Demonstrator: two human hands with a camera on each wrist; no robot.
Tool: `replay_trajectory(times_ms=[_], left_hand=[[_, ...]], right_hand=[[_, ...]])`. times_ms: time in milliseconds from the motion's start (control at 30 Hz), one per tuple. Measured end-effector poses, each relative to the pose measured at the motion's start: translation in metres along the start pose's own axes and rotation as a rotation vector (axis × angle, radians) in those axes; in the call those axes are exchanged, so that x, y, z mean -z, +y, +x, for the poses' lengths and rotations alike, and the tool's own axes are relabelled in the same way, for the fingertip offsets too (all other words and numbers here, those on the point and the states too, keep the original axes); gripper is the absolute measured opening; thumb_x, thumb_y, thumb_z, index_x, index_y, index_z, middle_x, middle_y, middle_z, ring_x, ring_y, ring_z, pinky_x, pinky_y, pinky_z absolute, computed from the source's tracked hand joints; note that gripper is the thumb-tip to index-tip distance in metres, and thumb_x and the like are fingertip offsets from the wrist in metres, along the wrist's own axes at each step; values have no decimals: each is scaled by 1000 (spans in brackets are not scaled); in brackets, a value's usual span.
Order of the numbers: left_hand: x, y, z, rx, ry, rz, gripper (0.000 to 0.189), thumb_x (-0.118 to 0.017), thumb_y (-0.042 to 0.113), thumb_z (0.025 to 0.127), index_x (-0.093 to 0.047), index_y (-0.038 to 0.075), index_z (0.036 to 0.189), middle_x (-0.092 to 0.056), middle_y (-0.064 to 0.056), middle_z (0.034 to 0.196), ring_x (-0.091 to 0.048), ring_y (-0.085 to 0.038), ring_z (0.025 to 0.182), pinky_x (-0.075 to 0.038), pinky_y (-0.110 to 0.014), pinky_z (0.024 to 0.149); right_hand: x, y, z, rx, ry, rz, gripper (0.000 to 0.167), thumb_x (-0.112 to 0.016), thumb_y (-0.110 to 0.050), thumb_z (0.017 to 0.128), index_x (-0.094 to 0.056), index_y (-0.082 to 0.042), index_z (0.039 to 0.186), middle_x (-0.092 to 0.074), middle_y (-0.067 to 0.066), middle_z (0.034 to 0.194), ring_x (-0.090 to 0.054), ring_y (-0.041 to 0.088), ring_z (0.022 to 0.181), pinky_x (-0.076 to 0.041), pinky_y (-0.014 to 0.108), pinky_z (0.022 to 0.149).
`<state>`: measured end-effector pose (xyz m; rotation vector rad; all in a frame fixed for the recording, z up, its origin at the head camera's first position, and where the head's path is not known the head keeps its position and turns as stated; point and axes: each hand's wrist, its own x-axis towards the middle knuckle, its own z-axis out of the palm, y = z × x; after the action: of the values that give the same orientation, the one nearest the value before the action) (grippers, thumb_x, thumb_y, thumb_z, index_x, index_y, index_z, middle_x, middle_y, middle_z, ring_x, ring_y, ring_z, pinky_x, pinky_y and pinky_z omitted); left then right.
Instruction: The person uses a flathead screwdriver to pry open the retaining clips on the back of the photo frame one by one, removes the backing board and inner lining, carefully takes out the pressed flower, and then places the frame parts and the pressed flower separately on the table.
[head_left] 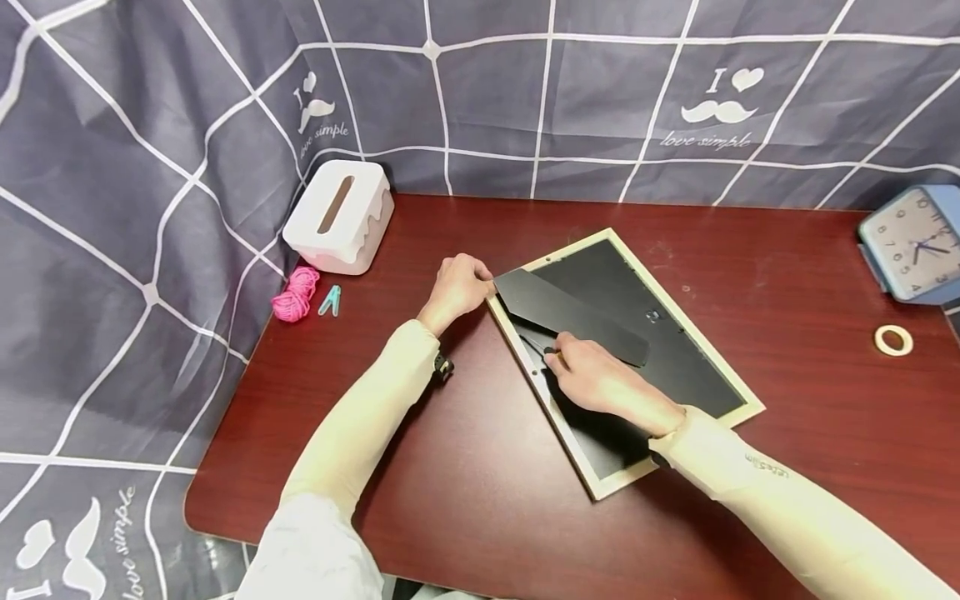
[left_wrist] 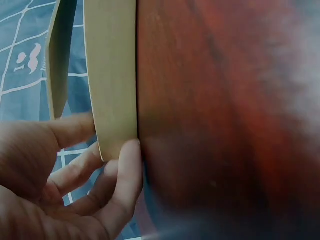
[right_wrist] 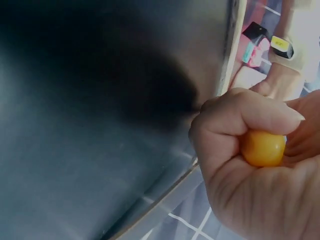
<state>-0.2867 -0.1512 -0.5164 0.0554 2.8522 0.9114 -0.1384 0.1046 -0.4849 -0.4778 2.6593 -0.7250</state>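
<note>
A picture frame (head_left: pixel 618 481) with a pale wooden rim lies back side up on the table. Its black backing board (head_left: pixel 675 367) carries a dark stand leg (head_left: pixel 572 312), slightly raised. My left hand (head_left: pixel 459 287) pinches the frame's left corner; in the left wrist view the fingers meet the wooden edge (left_wrist: pixel 112 75). My right hand (head_left: pixel 596 375) grips a screwdriver, whose thin shaft (head_left: pixel 532 343) points at the near-left rim. The yellow handle end (right_wrist: pixel 262 148) pokes out of that fist in the right wrist view. Whether the tip touches the rim is unclear.
Left of the frame stand a white tissue box (head_left: pixel 337 218), a ball of pink yarn (head_left: pixel 296 294) and a teal clothespin (head_left: pixel 330 301). At the right are a blue clock (head_left: pixel 917 242) and a tape roll (head_left: pixel 893 328). A grey checked curtain (head_left: pixel 495 100) hangs behind the table.
</note>
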Motion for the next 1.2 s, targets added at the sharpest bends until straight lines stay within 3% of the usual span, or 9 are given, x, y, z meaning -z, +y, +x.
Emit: replay_trajectory(times_ms=[100, 200, 333, 600, 900, 1200], left_hand=[[10, 7, -19, 41, -55, -64, 7, -81, 21, 84, -87, 24, 83, -83, 5, 82, -79, -14, 85, -65, -30, 90], [24, 22, -44, 80, -109, -171, 7, -79, 15, 87, -87, 15, 85, -84, -4, 82, -81, -13, 68, -69, -26, 78], [38, 41, -72, 111, -123, -292, 8, -79, 7, 92, -86, 4, 94, -85, -15, 96, -85, -21, 76, -71, -27, 72], [41, 31, -75, 109, -228, -486, 22, -84, 6, 94, -82, -5, 113, -79, -25, 116, -85, -32, 97, -72, -29, 78], [42, 28, -76, 125, -227, -491, 25, -86, 6, 93, -81, -5, 114, -80, -25, 113, -85, -33, 97, -72, -31, 80], [40, 28, -73, 172, -228, -527, 30, -87, 6, 92, -79, -6, 118, -80, -26, 116, -85, -33, 98, -72, -31, 81]], right_hand=[[-1, -1, 0, 7, -10, -5, 28, -49, -28, 114, -59, -2, 119, -68, 9, 94, -68, 26, 93, -60, 45, 85], [-2, -2, 1, 4, -7, -16, 33, -49, -29, 115, -59, 1, 123, -68, 8, 90, -70, 26, 91, -62, 46, 85], [-3, -4, 1, -3, -5, -25, 29, -50, -31, 115, -56, -2, 116, -63, 5, 80, -66, 24, 81, -58, 42, 76], [4, -17, 2, -6, -38, 0, 22, -49, -28, 115, -48, -6, 109, -61, 5, 79, -62, 22, 74, -51, 36, 67], [-6, -13, 14, -19, -57, 3, 24, -50, -30, 115, -45, -11, 103, -54, 1, 77, -59, 21, 71, -49, 33, 62], [-3, -19, 5, 43, -20, 9, 22, -54, -25, 114, -43, -11, 101, -46, -1, 74, -54, 19, 67, -45, 31, 58]])
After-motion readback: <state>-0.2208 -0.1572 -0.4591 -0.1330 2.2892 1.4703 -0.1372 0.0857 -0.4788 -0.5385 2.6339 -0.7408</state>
